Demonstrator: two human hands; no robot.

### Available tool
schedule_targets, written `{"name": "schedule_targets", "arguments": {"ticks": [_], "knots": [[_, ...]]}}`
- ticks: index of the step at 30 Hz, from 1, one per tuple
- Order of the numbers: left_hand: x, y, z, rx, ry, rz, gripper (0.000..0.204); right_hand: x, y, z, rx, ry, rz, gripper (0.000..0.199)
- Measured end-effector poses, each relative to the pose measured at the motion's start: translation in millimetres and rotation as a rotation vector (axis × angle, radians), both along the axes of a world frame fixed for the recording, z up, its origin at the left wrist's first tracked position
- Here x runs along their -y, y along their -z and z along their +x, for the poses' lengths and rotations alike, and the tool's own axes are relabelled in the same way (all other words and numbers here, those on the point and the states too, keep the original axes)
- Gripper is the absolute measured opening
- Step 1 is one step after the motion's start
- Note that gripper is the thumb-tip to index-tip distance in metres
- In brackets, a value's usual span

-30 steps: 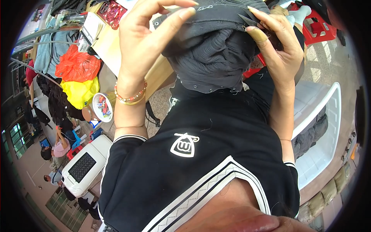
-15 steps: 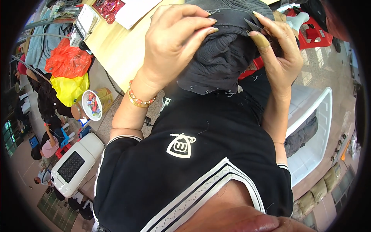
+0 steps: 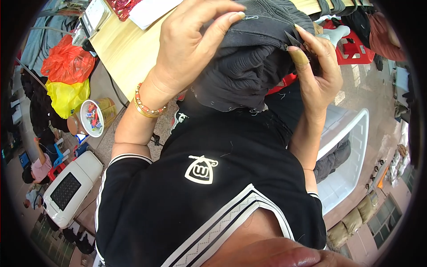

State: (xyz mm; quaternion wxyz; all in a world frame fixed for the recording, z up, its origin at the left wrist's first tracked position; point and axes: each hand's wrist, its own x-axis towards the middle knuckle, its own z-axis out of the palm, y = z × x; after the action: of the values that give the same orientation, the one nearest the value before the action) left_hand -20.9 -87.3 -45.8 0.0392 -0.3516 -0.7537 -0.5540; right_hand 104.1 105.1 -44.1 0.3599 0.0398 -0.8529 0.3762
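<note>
A dark grey garment (image 3: 249,66) with ribbed, gathered fabric lies bunched over the table edge and my lap. Small metal eyelets or snaps run along its lower edge, and loose threads show on it. My right hand (image 3: 318,66) is at its right side, its thumb wrapped in something yellowish. Between that thumb and forefinger are the pointed dark blades of thread snips (image 3: 293,40), close to a seam; their handle is hidden in the palm. My left hand (image 3: 189,44) is at the garment's upper left, thumb and forefinger nearly together; anything pinched there is too small to see.
The pale wooden table (image 3: 120,49) holds white paper (image 3: 151,11) and a red patterned item. Left of it are red (image 3: 69,60) and yellow plastic bags and a tub of small wrapped pieces (image 3: 93,118). A white bin (image 3: 351,164) with dark cloth and a red plastic basket (image 3: 351,49) are at right.
My left hand has shifted up and left, its fingertips lifting from the garment's seam. My right hand keeps the snips near the same spot on the cloth. The whole view has shifted slightly.
</note>
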Motion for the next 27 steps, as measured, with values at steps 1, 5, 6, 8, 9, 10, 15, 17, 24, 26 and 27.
{"name": "schedule_targets", "arguments": {"ticks": [1, 5, 6, 8, 9, 10, 15, 17, 24, 26, 27], "knots": [[-16, 5, -11, -0.241, 0.164, 0.379, 0.012, 0, 0, 0, -0.005, -0.011, 0.015, 0.04], [-24, 30, -24, -0.496, 0.282, 0.723, 0.013, 1, 0, 1, 0.015, 0.008, 0.006, 0.039], [-22, 35, -25, -0.499, 0.268, 0.712, 0.013, 1, 0, 1, 0.018, 0.014, 0.006, 0.039], [-19, 44, -25, -0.524, 0.247, 0.683, 0.013, 0, 0, 1, 0.015, 0.008, 0.009, 0.039], [-18, 46, -24, -0.532, 0.239, 0.673, 0.013, 0, 0, 1, 0.01, 0.004, 0.01, 0.04], [-17, 46, -24, -0.582, 0.2, 0.614, 0.014, 0, 1, 1, 0.012, 0.002, 0.012, 0.04], [-25, 28, -18, -0.74, 0.082, 0.571, 0.017, -1, 2, 1, 0.008, -0.004, 0.012, 0.04], [-19, 15, -8, -0.75, 0.059, 0.538, 0.018, -1, 2, 2, 0.013, -0.005, 0.006, 0.04], [9, -3, 7, -0.384, -0.073, -0.042, 0.012, -2, 4, 0, -0.016, -0.005, 0.027, 0.04], [11, -3, -2, -0.389, -0.146, -0.085, 0.009, -2, 4, 1, -0.007, -0.002, 0.013, 0.04], [13, -3, -6, -0.391, -0.183, -0.107, 0.007, -2, 4, 1, 0.001, 0.001, -0.001, 0.04]]}}
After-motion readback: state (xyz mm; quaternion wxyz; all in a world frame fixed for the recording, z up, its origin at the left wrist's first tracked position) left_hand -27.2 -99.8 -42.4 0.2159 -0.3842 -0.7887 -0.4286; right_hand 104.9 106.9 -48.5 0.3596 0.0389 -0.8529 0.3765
